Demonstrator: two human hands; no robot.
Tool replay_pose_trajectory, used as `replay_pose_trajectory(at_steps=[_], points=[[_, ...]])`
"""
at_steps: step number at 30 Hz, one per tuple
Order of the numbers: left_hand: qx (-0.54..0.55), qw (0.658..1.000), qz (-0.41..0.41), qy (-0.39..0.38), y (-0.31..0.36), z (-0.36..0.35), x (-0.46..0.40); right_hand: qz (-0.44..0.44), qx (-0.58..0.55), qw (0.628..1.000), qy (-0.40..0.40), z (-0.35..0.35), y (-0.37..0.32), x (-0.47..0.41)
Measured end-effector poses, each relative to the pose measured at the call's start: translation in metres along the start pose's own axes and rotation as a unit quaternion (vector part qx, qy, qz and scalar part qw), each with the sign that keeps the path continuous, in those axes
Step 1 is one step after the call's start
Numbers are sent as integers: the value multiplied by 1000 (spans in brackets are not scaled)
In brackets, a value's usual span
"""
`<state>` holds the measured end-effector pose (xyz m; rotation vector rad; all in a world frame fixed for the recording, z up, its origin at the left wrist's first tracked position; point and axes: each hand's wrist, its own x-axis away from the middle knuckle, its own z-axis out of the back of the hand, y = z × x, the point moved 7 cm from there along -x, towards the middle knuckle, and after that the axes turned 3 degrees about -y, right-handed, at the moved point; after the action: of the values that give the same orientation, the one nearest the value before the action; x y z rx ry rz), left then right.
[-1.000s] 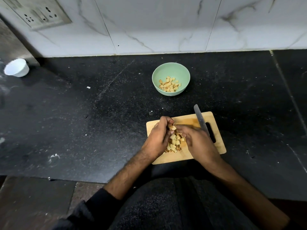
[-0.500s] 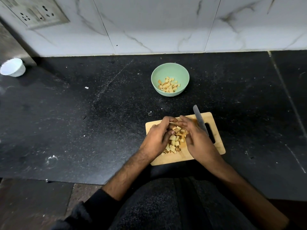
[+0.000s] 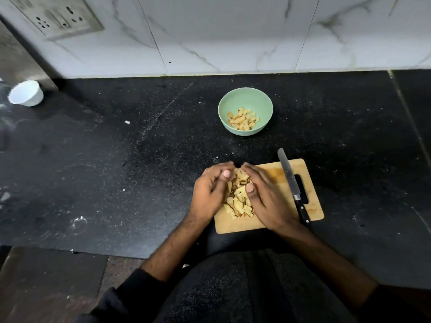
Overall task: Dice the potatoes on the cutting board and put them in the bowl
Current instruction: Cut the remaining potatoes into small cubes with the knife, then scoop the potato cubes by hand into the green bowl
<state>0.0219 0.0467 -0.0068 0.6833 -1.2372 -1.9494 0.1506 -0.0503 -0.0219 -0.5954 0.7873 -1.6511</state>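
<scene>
black stone counter [image 3: 116, 173], speckled, dusty w/ pale crumbs, runs to a white marble-look tiled wall [image 3: 233, 31] w/ grey veins. a switch and socket plate [image 3: 56, 17] sits top left on the wall. a person's dark knit top [image 3: 245, 290] fills the bottom of the view.

wooden cutting board [image 3: 312, 206], rectangular, light tan, w/ a slot handle on its right end, lies on the counter near the front edge. knife [image 3: 291, 183] lies flat on the board's right part, grey blade pointing away, black riveted handle toward the person, tip just past the far edge.

mint green bowl [image 3: 245, 99], round, smooth, stands beyond the board, well apart from it, w/ some diced potato in the bottom [image 3: 243, 118]. small white cup [image 3: 25, 93] w/ a fluted rim is far left by the wall.

left hand [image 3: 210, 192] and right hand [image 3: 268, 199] are both on the board, cupped toward each other, fingertips almost meeting at the far side. fingers lightly bent, palms facing in, thumbs up top. between them sits the pile of potato cubes [image 3: 238, 199], pale yellow, rough-cut, some w/ brown skin edges. both hands press against the sides of the pile; neither is clamped round it. knife is just right of the right hand, untouched.
</scene>
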Motion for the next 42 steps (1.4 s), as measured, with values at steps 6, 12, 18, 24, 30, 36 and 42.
replay_pose_trajectory(at_steps=[6,12,18,24,30,36,42], points=[[58,993,105,6,-25,-5,0,20,133,989,-59,-13,-4,-30],[51,995,83,2,-27,-12,14,100,114,980,-127,-15,-4,-22],[139,988,61,-24,-24,-38,42,157,93,979,-92,-4,-9,3],[346,927,126,76,-23,-39,39,136,254,949,-131,-22,-11,9],[380,908,133,120,-27,-35,42,157,327,924,-122,-30,-18,-5],[326,924,148,132,-31,-31,42,200,344,914,-81,-28,-26,-13],[172,970,107,132,-32,-39,42,162,334,928,-36,-24,-22,-20]])
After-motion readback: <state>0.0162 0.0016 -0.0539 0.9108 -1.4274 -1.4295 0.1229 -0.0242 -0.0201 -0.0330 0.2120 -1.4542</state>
